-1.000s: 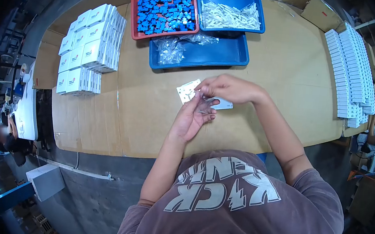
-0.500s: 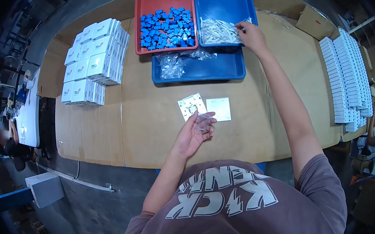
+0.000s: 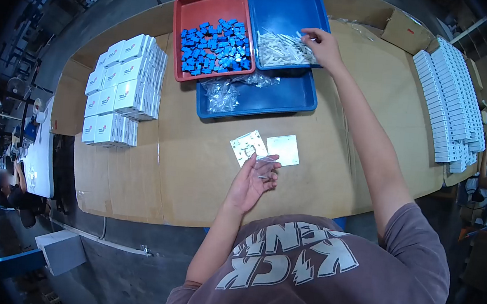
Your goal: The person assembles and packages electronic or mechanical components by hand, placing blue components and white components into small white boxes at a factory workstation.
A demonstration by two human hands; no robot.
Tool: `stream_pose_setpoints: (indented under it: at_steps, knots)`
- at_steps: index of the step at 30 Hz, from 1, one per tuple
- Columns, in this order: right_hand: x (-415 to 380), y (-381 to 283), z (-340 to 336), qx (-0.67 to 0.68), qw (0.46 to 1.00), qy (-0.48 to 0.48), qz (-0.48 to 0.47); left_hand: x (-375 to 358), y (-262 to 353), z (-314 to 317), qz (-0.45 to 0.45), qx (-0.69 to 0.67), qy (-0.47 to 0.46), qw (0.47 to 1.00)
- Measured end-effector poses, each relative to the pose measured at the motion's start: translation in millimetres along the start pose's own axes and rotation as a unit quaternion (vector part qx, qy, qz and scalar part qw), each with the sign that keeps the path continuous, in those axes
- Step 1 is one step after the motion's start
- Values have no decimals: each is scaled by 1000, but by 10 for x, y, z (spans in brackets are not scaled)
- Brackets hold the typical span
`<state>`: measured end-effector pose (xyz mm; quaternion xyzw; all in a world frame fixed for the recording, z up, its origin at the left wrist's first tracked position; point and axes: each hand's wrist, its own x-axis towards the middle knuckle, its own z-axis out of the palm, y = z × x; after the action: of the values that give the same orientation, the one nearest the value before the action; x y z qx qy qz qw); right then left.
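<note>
My left hand (image 3: 250, 187) is closed loosely on a small clear plastic bag (image 3: 265, 167), above the cardboard-covered table. Just beyond it lie a printed white card (image 3: 246, 144) and a plainer white card (image 3: 284, 150). My right hand (image 3: 324, 47) is over the blue tray (image 3: 287, 5) of white stick-like pieces (image 3: 279, 51). Its thumb and fingers are pinched, and the end of one white stick-like piece (image 3: 299, 35) shows at the fingertips.
A red tray (image 3: 210, 6) holds many blue pieces (image 3: 215, 47). In front, another blue tray (image 3: 278, 99) holds clear bags (image 3: 223, 95). White boxes (image 3: 124, 85) are stacked at left, white box stacks (image 3: 450, 107) at right. Other people sit at both sides.
The whole view has shifted slightly downward. My right hand has come up a little from the pile, and a white piece now shows at its fingertips. My left hand still holds the bag.
</note>
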<state>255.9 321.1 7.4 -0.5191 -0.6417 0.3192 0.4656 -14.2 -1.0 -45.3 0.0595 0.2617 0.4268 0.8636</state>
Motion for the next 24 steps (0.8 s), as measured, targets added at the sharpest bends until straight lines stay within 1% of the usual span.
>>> stream_pose_setpoints:
  at_steps: [1, 2, 4, 7, 10, 13, 14, 18, 21, 24]
  knots:
    - [-35, -91, -11, 168, 984, 14, 49, 4, -1, 13, 0, -5, -5, 1000]
    - [-80, -177, -57, 246, 967, 0, 68, 4, -5, 17, 2, -6, -5, 1000]
    - [-207, -408, -169, 399, 910, -27, 106, 0, -6, 10, 1, -7, -4, 1000]
    - [-416, -613, -215, 473, 875, -52, 90, 29, -42, -46, -1, 45, 19, 999]
    - [-575, -509, -233, 484, 867, -79, 87, 62, -69, -58, -3, 45, 21, 999]
    - [-834, -347, -157, 498, 854, -46, 145, 46, -32, -9, 2, 24, 10, 1000]
    - [-969, -344, -122, 472, 866, -40, 162, 40, -20, -4, -2, 11, 7, 1000]
    - [-1591, -366, 120, 343, 906, -75, 239, 35, -11, -74, 3, -5, 12, 1000]
    - [-2092, -518, 359, 259, 923, -128, 254, 29, -18, -83, 2, 8, 37, 999]
    - [-2378, -588, 509, 261, 926, -164, 219, 29, -11, -32, -7, 21, 47, 999]
